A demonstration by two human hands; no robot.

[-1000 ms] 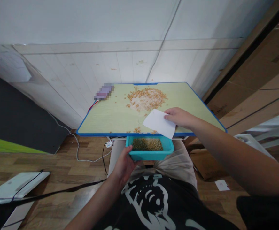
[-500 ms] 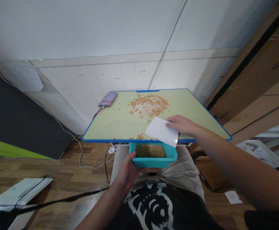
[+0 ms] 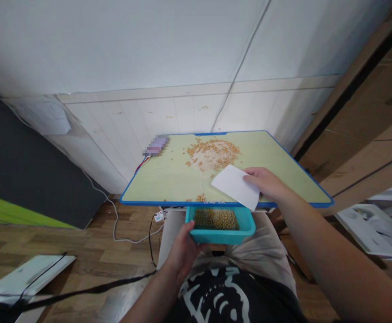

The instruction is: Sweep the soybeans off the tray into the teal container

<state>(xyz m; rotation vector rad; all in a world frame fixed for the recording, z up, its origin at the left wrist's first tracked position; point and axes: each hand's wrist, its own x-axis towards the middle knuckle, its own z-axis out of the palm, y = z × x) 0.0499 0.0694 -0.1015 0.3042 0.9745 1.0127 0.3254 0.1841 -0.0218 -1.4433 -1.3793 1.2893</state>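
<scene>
Held at its left corner by my left hand (image 3: 184,249), a turquoise plastic tray (image 3: 224,237) sits under the table's front edge, above my lap. Dried beans or grains (image 3: 216,219), greenish and yellowish, lie inside it. My right hand (image 3: 265,181) pinches a white card or stiff sheet of paper (image 3: 234,183) at its right side, tilted over the front of the table. Beyond the card is a spread heap of yellow kernels mixed with white grains (image 3: 212,154). A few kernels (image 3: 200,198) lie along the front edge, left of the card.
The small table (image 3: 155,184) has a pale green top and a blue rim. A blurred purple object (image 3: 156,146) with a red wire lies at its back left corner. White wall (image 3: 138,116) stands behind, cardboard boxes (image 3: 357,130) on the right. A white cable (image 3: 116,224) trails over the floor.
The view has shifted slightly. The card in my right hand has moved a little to the right and away from the kernels at the front edge. My left hand keeps holding the tray.
</scene>
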